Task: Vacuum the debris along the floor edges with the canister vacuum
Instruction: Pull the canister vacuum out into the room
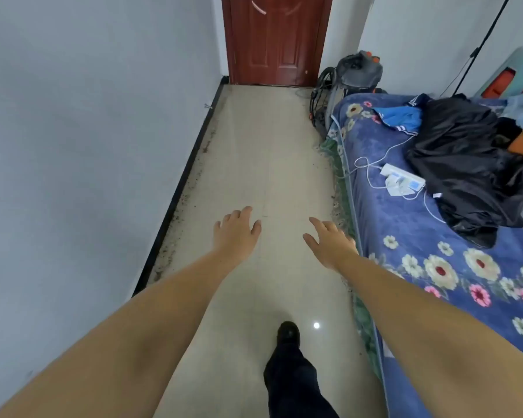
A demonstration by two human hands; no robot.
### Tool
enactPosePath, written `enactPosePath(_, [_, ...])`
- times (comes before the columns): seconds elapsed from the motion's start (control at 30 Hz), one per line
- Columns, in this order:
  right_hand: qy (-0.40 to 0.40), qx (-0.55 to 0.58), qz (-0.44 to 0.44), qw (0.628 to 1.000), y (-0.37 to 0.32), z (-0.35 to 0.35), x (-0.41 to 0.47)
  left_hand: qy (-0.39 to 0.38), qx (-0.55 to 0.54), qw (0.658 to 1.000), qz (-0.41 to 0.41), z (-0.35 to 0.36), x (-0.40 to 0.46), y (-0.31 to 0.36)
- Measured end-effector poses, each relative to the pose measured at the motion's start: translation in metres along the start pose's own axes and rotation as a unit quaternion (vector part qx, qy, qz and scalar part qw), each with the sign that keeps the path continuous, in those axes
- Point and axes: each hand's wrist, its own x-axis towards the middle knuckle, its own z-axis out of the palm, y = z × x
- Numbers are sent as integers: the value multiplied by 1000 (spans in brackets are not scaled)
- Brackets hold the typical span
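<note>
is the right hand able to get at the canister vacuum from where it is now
Probably not yet. The right hand hangs open over the floor beside the bed, while the canister vacuum stands far off by the door. The floor between looks free to walk.

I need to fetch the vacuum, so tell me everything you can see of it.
The canister vacuum stands on the floor at the far end of the room, in the corner to the right of the red door, just past the foot of the bed. Its body looks grey and rounded, with orange parts on top. Black hose or cable loops hang at its left side. The bed's corner hides its lower part. Neither hand touches it.
</note>
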Motion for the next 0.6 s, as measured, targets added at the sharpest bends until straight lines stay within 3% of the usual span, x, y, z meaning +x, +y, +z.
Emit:
enactPosePath(0.33, [-15,-41,-7,999,19,-87,182,1,28,999,19,-24,185,25])
enactPosePath(0.6, [-31,-32,-56,997,-16,-133,335,10,24,1000,5,-58,330,5])
